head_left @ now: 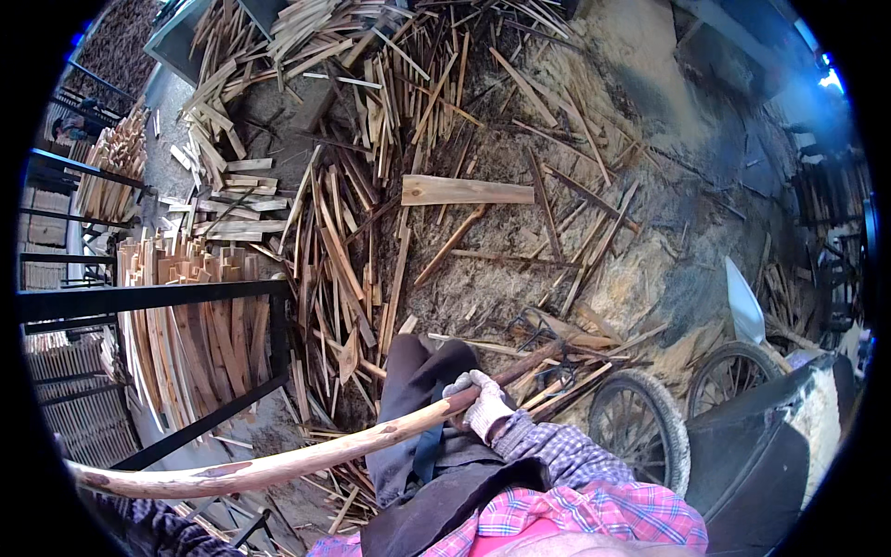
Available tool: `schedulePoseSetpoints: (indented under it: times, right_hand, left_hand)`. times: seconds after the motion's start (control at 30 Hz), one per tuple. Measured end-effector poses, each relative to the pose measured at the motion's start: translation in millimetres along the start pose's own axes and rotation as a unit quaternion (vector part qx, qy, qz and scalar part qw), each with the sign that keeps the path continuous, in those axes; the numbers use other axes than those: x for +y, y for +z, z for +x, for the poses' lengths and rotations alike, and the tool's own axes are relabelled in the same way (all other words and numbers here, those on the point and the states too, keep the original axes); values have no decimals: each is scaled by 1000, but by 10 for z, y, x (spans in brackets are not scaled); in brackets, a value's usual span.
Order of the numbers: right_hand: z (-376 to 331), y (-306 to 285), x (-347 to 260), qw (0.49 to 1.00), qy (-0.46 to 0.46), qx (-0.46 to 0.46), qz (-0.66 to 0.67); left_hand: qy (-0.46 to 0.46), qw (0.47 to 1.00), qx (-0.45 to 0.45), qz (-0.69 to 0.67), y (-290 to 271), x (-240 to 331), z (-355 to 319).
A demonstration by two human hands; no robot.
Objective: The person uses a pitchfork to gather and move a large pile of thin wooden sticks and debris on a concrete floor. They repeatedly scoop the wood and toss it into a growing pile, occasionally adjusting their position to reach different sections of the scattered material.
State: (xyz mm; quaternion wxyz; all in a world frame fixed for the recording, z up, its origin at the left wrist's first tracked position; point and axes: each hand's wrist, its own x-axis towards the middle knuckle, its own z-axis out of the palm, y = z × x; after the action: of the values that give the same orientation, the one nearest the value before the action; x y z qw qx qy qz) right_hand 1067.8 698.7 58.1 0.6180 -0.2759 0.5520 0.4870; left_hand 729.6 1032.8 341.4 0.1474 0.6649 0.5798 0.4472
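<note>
The right hand (481, 407), in a knit glove, is closed around a long wooden handle (306, 455), which runs from the lower left up past the grip to a fork head (538, 336) lying in the scraps. The left hand is out of sight. Right of the grip stands a cart (742, 436) on two wheels (645, 422). Left of it is a black rack (148, 299) holding slats (200, 343). Beyond, a plank (467, 190) lies on sawdust among scattered offcuts (371, 102).

Wood scraps (371, 213) everywhere ahead
</note>
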Motion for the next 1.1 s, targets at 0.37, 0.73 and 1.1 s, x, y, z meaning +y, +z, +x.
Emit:
schedulePoseSetpoints:
  times: [0.37,0.73,1.1]
  right_hand:
    - [-110,1811,-972,996,-91,17,-6]
    - [957,4059,-3727,927,-361,-96,-42]
    - [1373,5192,-4918,943,-275,-18,-187]
  left_hand:
    - [-31,993,105,31,949,-252,1609]
    - [-140,974,-156,86,3523,429,845]
    - [-114,548,-672,484,5268,2826,543]
